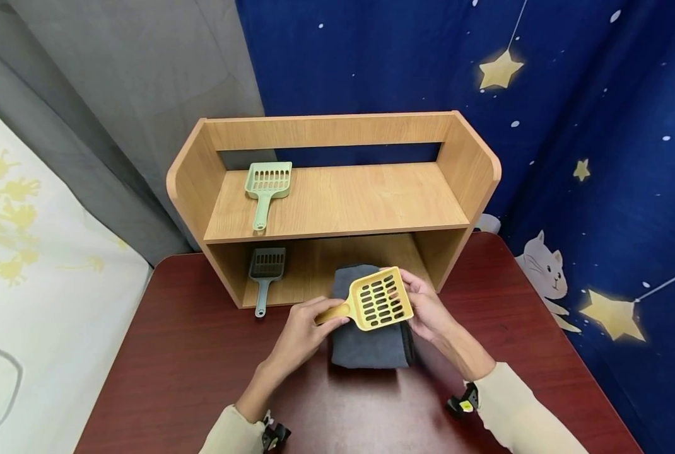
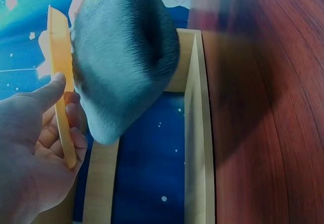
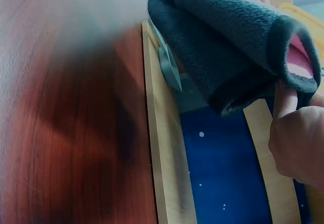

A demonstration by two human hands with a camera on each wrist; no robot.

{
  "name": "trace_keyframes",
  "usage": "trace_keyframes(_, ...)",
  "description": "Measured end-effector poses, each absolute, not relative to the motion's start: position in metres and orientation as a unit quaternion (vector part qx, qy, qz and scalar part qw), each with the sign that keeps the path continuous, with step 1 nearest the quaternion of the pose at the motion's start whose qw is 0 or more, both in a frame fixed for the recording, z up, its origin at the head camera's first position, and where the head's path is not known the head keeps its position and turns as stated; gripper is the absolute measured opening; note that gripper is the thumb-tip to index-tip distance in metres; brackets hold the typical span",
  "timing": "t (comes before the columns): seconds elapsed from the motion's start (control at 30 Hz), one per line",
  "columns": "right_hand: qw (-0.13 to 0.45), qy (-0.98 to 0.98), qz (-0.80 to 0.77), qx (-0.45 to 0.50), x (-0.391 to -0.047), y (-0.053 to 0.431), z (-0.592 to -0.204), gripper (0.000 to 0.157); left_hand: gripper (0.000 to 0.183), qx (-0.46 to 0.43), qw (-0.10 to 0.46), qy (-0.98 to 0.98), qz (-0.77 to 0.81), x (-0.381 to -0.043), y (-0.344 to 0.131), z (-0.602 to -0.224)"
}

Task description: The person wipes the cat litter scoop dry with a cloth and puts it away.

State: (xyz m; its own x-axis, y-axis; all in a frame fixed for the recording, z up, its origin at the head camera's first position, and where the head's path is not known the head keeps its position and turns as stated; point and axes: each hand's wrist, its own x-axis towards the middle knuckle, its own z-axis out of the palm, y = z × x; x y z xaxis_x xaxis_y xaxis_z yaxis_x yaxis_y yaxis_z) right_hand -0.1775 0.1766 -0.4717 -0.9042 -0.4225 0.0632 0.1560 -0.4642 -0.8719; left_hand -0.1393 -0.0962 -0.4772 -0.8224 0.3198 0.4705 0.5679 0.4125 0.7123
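Note:
My left hand point(image 1: 303, 334) grips a yellow litter scoop point(image 1: 353, 306) by its handle, thumb on top and fingers curled beneath. The slotted pan points to the right, its face toward the head camera. Behind the scoop is a folded dark grey cloth point(image 1: 366, 347), which the left wrist view shows right against the pan's back. My right hand point(image 1: 434, 315) holds this cloth at its right side, beside the pan's edge. In the right wrist view, fingers of the right hand point(image 3: 298, 138) reach into the cloth's fold, where something pink point(image 3: 299, 62) shows.
A two-level wooden shelf point(image 1: 360, 195) stands at the back of the dark red table point(image 1: 201, 353). On its upper board lies a green litter scoop point(image 1: 262, 211); a grey litter scoop point(image 1: 262, 293) lies at the lower left, handle over the front edge. Curtains point(image 1: 371, 63) hang behind.

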Motion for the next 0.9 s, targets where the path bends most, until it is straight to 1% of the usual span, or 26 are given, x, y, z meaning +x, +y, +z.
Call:
trace_keyframes(0.13,0.162,0.495,-0.843,-0.132,-0.177,0.187,-0.462,0.047,0.033,-0.27,0.132,-0.829,-0.471,-0.139,-0.103,-0.481)
trace_keyframes(0.27,0.138,0.517,-0.836,-0.125,-0.176,0.203,-0.448,0.041,0.033,-0.262,0.127,-0.835,-0.467,-0.137,-0.11,-0.483)
trace_keyframes(0.37,0.119,0.539,-0.824,-0.125,-0.175,0.212,-0.439,0.042,0.034,-0.261,0.124,-0.838,-0.463,-0.136,-0.115,-0.484)
trace_keyframes(0.43,0.117,0.55,-0.817,-0.129,-0.175,0.216,-0.436,0.042,0.035,-0.266,0.128,-0.836,-0.462,-0.135,-0.116,-0.487)
trace_keyframes(0.53,0.138,0.539,-0.822,-0.121,-0.175,0.217,-0.436,0.042,0.035,-0.274,0.135,-0.83,-0.466,-0.135,-0.115,-0.489)
trace_keyframes(0.7,0.178,0.501,-0.842,-0.087,-0.173,0.205,-0.452,0.041,0.035,-0.284,0.143,-0.816,-0.483,-0.137,-0.106,-0.489)
trace_keyframes(0.9,0.192,0.485,-0.847,-0.104,-0.171,0.181,-0.474,0.055,0.034,-0.293,0.135,-0.803,-0.501,-0.14,-0.098,-0.487)
